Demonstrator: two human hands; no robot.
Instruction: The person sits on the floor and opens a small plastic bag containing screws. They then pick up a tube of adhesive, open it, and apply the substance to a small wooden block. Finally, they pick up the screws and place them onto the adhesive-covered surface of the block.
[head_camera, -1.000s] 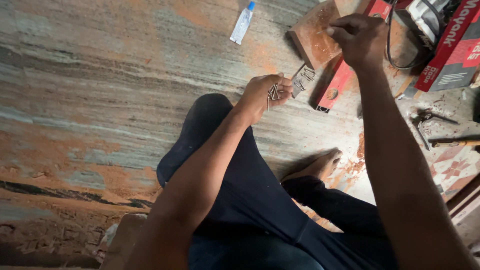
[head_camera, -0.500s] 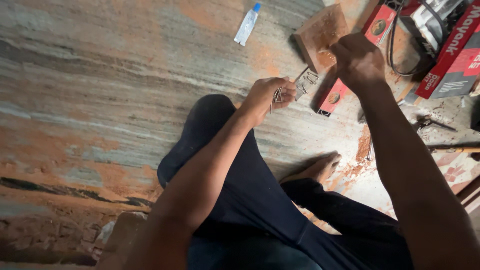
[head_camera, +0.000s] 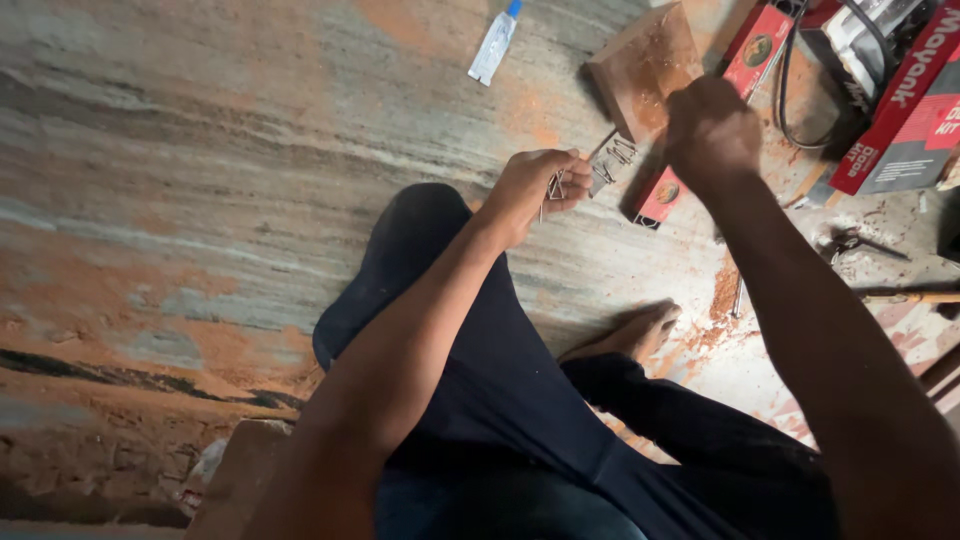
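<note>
Left hand (head_camera: 535, 190) fingers pinched on bunch of nails (head_camera: 555, 183). Right hand (head_camera: 712, 130) fisted above red box (head_camera: 662, 192); what it holds, cannot tell. Wood block (head_camera: 645, 62) just beyond.

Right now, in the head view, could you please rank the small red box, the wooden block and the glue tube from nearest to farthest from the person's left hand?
From the left hand, which holds a bunch of nails:
1. Small red box, just to its right on the floor.
2. Wooden block, above and to the right.
3. Glue tube, farthest, straight above near the top edge.
</note>
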